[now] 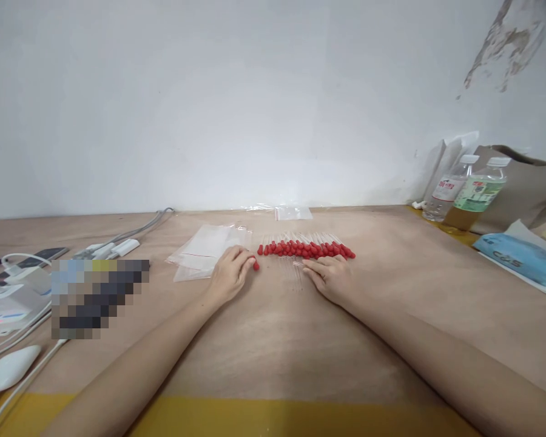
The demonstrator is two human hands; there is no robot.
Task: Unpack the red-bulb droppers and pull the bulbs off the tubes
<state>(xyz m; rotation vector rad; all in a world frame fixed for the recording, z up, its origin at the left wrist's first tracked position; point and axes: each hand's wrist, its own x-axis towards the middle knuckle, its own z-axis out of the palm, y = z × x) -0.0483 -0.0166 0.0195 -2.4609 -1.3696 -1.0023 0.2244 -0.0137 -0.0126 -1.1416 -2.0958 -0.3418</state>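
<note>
My left hand (231,274) rests low over the table, its thumb and fingers closed on a red rubber bulb (255,265). Across from it, my right hand (331,276) has its thumb and index fingertips at several thin clear tubes (295,280); one seems to lie between them, though the contact is small and hard to see. Just beyond both hands stretches a row of droppers (307,248), red bulbs facing me and clear stems pointing to the wall. Beside my left hand lie clear zip bags (200,250), overlapping and flat.
Another clear bag (293,213) lies against the wall. At left are cables, chargers, a phone (43,257) and a white power strip (16,303). Two bottles (475,191), a grey bag (519,188) and a blue packet (519,258) stand or lie at right.
</note>
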